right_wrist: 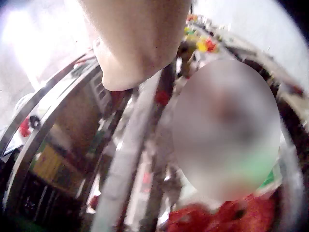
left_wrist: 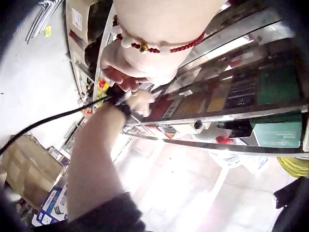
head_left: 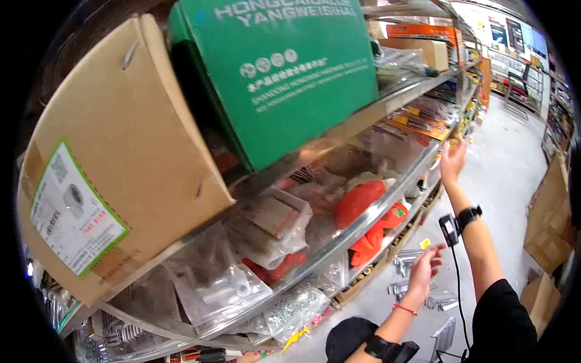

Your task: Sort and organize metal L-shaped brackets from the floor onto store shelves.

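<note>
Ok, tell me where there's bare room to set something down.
The grey floor has a bare stretch along the aisle, between the shelving and the cardboard, right of the right hand in the head view. Crowded: the floor around the left hand, with metal pieces, and the shelf under the green box, packed with plastic bags.

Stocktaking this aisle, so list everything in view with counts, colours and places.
Green box: 1, green, upper shelf
Cardboard box: 1, brown, beside green box
Orange box: 1, orange, far upper shelf
Shelving: several tiers, metallic, left
Clear bags: several, transparent, lower shelves
Red bags: count unclear, red, lower shelf
Small stock: uncountable, mixed colours, shelves
Metal pieces: several, silvery, floor
Yellow tag: 1, yellow, floor
Round object: 1, black, lower centre
Cartons: several, brown, right floor
Cable: 1, black, right wrist
Wrist devices: 2, black, wrists
Bracelet: 1, red, left wrist
Left hand: 1, bare, beside shelves
Right hand: 1, bare, near shelf edge
</note>
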`<state>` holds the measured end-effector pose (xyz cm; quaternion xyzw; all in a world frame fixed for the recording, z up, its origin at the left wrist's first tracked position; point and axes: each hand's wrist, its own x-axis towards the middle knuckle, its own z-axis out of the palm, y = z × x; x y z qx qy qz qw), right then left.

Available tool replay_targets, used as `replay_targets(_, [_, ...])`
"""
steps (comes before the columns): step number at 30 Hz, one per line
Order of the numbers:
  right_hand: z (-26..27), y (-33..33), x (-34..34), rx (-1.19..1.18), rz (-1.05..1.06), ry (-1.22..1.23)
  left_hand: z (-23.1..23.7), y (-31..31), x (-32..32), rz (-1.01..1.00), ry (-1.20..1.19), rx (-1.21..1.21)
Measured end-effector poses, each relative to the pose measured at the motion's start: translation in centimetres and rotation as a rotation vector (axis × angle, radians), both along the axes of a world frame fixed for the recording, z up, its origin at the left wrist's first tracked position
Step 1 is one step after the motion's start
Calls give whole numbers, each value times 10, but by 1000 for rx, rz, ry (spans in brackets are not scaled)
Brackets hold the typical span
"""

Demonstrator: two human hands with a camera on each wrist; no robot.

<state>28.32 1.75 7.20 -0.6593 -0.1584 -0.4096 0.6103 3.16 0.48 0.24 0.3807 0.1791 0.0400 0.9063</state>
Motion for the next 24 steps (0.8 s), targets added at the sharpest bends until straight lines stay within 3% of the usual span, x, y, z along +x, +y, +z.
replay_targets(2, [-97, -69, 26, -83, -196, -51, -8, 3, 3, 19, -27, -14])
replay_targets(3, [-154, -111, 16, -186, -271, 60, -9, 6, 3, 24, -43, -27])
replay_targets(5, [-268, -208, -36, -611, -363, 185, 0, 10, -2, 63, -25, -47])
replay_targets(6, [-305, -249, -85, -794, -367, 342, 4, 13, -4, 57, -37, -60])
replay_targets(7, [-335, -285, -136, -885, -237, 681, 6, 16, -6, 50, -39, -72])
replay_targets(8, [-396, -330, -177, -1162, -234, 848, 10, 18, -9, 53, -74, -65])
replay_targets(9, [-385, -350, -225, -1401, 15, 1229, 15, 21, -11, 52, -95, -63])
replay_targets(12, [-413, -404, -298, -1604, 530, 1299, 17, 37, -15, 88, -119, -158])
replay_targets(13, [-428, -415, -306, -1599, 608, 1327, 21, 39, -18, 99, -147, -160])
replay_targets(15, [-464, -420, -292, -1384, 582, 1422, 21, 47, -23, 83, -153, -152])
replay_targets(17, [-506, -424, -265, -1017, 520, 1484, 18, 52, -25, 83, -176, -175])
replay_targets(18, [-430, -403, -255, -1334, 431, 1331, 19, 55, -27, 69, -190, -187])
replay_targets(19, [-428, -402, -242, -1353, 380, 1221, 18, 57, -29, 72, -185, -163])
replay_targets(20, [-379, -390, -235, -1458, 440, 1184, 19, 57, -32, 76, -186, -154])
replay_targets(21, [-386, -398, -221, -1552, 506, 1068, 19, 58, -34, 54, -209, -144])
replay_targets(24, [-326, -400, -214, -1645, 560, 1007, 14, 64, -38, 49, -224, -105])
